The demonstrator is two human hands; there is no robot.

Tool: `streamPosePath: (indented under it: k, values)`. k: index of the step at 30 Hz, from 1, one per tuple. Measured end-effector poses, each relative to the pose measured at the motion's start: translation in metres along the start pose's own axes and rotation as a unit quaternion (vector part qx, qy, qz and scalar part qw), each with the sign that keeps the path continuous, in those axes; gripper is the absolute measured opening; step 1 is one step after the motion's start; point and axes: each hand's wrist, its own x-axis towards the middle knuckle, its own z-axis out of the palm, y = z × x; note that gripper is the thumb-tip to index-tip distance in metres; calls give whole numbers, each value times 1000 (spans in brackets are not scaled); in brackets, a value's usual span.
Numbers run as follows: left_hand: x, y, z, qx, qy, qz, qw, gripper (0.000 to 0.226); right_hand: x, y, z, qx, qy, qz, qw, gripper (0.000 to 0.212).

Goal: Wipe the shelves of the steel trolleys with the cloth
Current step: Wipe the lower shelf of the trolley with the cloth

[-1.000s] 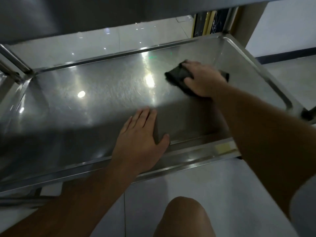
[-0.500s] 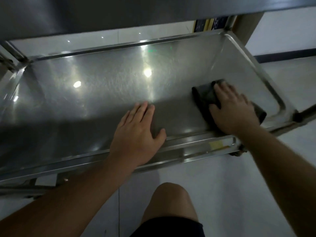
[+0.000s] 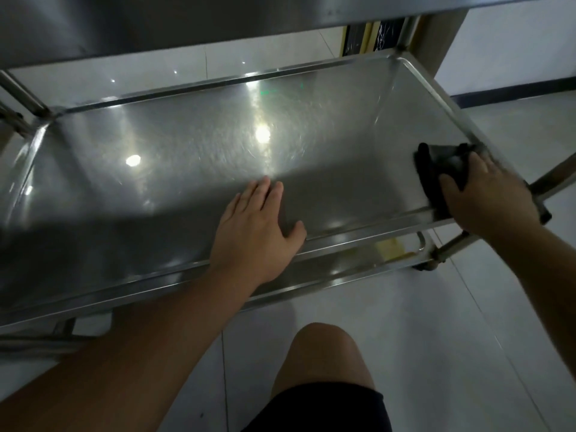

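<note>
A: What sits nearest the camera?
B: A bare knee above the pale tiled floor, with both forearms reaching forward.
A: And the left hand?
B: Released, fingers straight, palm pressed flat on the steel shelf just inside its near rim.
A: The right hand?
B: It grips the dark cloth, thumb curled over it, at the shelf's near right corner. The cloth lies against the right rim, partly draped over the edge.
A: Farther back?
B: Light spots glint on the shelf. An upper shelf overhangs it, and a trolley post stands at far left.
</note>
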Motion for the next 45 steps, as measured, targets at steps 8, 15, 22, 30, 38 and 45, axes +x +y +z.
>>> streamPosePath:
  k: [8,15,22,30,38,45]
  values:
    - [2,1,-4,-15,-13,-4,1000,86,-85,-48,11,122,70,-85,986,35]
    - [5,-1,-11,-61,-64,5,996,83,-142,-130,19,167,15,-193,967,37]
    - [-27,-30,-31,-94,-84,50,991,73,-146,-136,20,146,25,-157,976,46]
    - [-95,-108,-52,-43,-58,96,993,63,-180,-169,19,200,-17,-150,968,46]
    - [-157,-187,-66,-41,-51,109,992,77,-258,-262,19,173,-78,-304,934,47]
    - [-236,-248,-39,-33,-10,166,986,73,-310,-284,54,175,-223,-296,912,28]
